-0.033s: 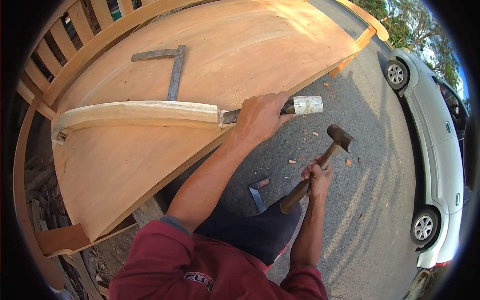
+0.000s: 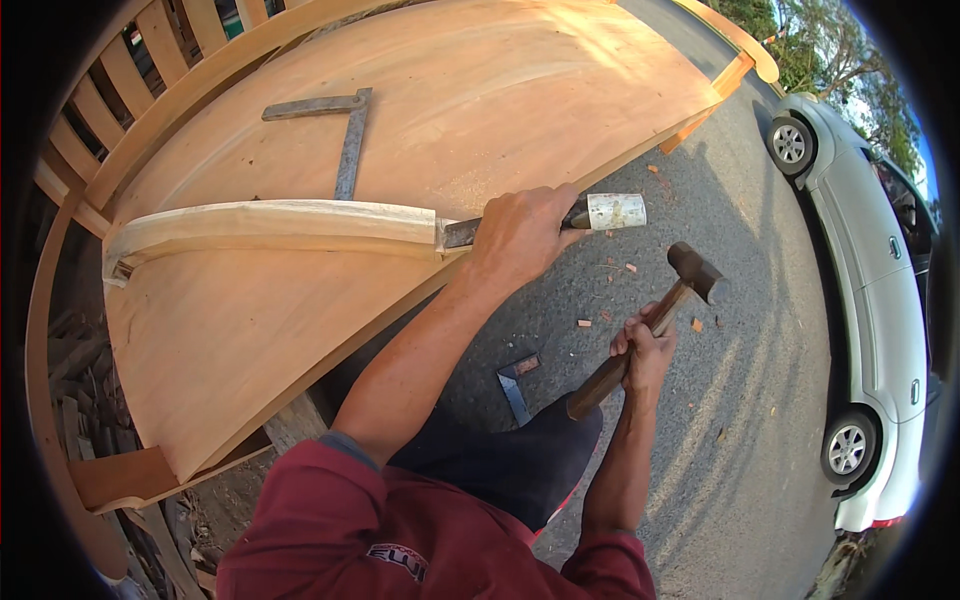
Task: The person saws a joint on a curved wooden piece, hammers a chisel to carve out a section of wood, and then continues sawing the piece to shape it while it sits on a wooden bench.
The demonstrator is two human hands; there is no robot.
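Note:
My left hand (image 2: 522, 236) is closed round a chisel (image 2: 616, 211) with a dark grip and a whitish end cap. The chisel's blade points left at the notched end of a curved, pale wooden piece (image 2: 290, 226), which lies on a large plywood panel (image 2: 250, 340). My right hand (image 2: 645, 350) grips the wooden handle of a hammer (image 2: 696, 270) and holds it over the road. The hammer's metal head is apart from the chisel's capped end, to its lower right. Part of the blade is covered by my left hand.
A metal bevel square (image 2: 350, 150) lies on the panel beyond the wooden piece. On the asphalt (image 2: 720, 420) are another square (image 2: 516, 388) and scattered wood chips. Wooden slats (image 2: 125, 75) rise at the far left. A silver car (image 2: 870, 280) stands at the right.
The hammer and my right hand have shifted slightly right, the hammer's head moving a little farther from the chisel's end. My left hand and the chisel stay in place.

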